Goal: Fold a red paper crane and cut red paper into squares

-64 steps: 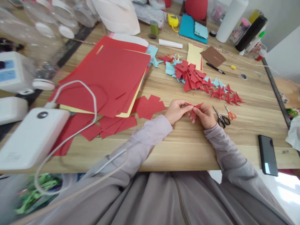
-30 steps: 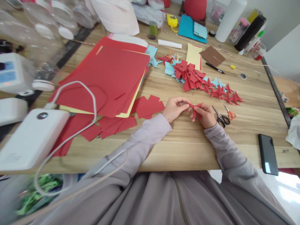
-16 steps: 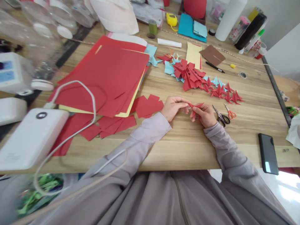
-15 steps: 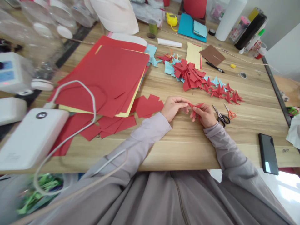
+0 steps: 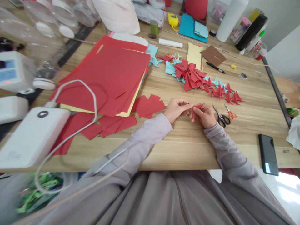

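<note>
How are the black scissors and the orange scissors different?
The black scissors have black handles; the orange scissors have orange ones. The black scissors look bigger and the orange scissors smaller. The black scissors lie closer to the right hand, the orange scissors farther. Both lie on the table with blades pointing away from the person.

Folded red paper (image 5: 199, 105), sharply pointed

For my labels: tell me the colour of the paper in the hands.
The paper is red, best seen in the head view.
</note>
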The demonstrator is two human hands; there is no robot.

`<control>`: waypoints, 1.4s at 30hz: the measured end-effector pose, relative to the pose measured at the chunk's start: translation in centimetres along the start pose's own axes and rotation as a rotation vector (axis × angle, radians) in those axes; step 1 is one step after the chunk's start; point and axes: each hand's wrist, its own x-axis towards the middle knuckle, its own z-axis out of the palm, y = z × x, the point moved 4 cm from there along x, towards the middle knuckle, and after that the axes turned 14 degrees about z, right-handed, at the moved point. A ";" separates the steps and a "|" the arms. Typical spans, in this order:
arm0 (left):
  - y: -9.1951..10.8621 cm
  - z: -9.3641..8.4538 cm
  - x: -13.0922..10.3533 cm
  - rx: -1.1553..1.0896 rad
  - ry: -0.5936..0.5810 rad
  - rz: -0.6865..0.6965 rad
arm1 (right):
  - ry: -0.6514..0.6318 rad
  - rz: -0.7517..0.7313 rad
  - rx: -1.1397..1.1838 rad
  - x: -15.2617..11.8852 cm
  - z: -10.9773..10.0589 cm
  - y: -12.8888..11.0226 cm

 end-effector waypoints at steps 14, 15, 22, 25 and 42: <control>0.1 0.1 0.0 -0.046 -0.028 -0.057 | -0.014 0.044 0.039 0.1 -0.1 0.2; 0.1 0.1 0.0 -0.051 -0.030 -0.058 | -0.014 0.048 0.041 0.1 -0.1 0.3; -0.1 0.0 0.0 -0.036 -0.027 -0.075 | -0.005 0.051 0.065 0.2 -0.3 0.4; -0.3 0.0 0.0 -0.032 -0.033 -0.068 | 0.003 0.044 0.077 0.2 -0.4 0.5; 0.0 0.0 0.1 -0.022 -0.020 -0.046 | 0.045 0.022 0.062 -0.1 0.0 -0.1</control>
